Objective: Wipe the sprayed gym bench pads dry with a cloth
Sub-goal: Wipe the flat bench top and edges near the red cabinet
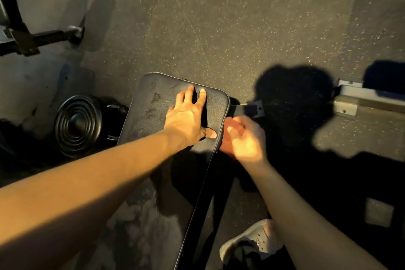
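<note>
While my left hand point(186, 116) lies flat on the black bench pad point(151, 103), fingers spread and thumb out near its right edge, my right hand point(245, 138) sits just beside that edge. It is blurred: its fingers seem curled, but I cannot tell whether they grip anything. The pad shows dull streaks left of my fingers. A round black roller point(77, 125) sits left of it on the speckled floor point(219, 28).

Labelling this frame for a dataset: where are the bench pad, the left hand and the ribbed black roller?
bench pad point(151, 103): head view, bare top surface left of the fingers.
left hand point(186, 120): head view, back of the hand.
ribbed black roller point(77, 125): head view, middle of its round end.
</note>
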Demonstrator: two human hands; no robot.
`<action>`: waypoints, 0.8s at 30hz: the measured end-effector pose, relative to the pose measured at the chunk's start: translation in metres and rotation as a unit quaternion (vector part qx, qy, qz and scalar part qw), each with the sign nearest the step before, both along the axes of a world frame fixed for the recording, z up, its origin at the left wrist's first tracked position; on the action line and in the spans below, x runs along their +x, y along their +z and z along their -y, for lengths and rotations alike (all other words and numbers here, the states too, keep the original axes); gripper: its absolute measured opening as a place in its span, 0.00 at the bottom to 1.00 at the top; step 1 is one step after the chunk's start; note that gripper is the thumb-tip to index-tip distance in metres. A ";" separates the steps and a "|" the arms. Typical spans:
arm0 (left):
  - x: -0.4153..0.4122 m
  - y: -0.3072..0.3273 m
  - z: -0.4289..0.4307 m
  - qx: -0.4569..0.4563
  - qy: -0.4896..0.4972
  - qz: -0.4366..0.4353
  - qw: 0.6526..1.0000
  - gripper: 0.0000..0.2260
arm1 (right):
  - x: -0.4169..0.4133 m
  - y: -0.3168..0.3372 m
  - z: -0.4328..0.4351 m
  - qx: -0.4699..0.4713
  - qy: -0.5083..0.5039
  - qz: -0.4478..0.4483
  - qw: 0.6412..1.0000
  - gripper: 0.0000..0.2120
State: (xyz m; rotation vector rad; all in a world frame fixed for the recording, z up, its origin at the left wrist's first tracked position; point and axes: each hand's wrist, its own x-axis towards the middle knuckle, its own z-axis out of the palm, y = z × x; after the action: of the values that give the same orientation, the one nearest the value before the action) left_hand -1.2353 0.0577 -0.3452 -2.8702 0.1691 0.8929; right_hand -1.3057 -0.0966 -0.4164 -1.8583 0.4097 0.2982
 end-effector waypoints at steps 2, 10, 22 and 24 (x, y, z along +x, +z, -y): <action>0.000 0.001 0.000 -0.009 0.003 0.000 1.000 0.58 | -0.037 0.002 -0.011 0.049 0.009 0.007 0.999 0.02; -0.011 -0.001 -0.009 -0.059 0.024 0.019 0.998 0.56 | -0.031 -0.004 -0.011 -0.048 -0.020 0.003 0.999 0.09; -0.029 -0.018 -0.018 -0.125 0.050 0.088 0.987 0.50 | -0.108 -0.009 -0.024 0.060 0.081 -0.019 0.995 0.07; -0.058 -0.026 -0.021 -0.151 0.050 0.184 0.970 0.40 | -0.105 -0.012 -0.026 0.053 0.063 0.014 0.996 0.09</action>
State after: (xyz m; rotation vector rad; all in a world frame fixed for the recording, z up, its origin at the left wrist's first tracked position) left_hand -1.2930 0.0791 -0.3713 -3.2888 0.1321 0.3564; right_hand -1.4109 -0.0709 -0.4288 -1.7855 0.2522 0.3719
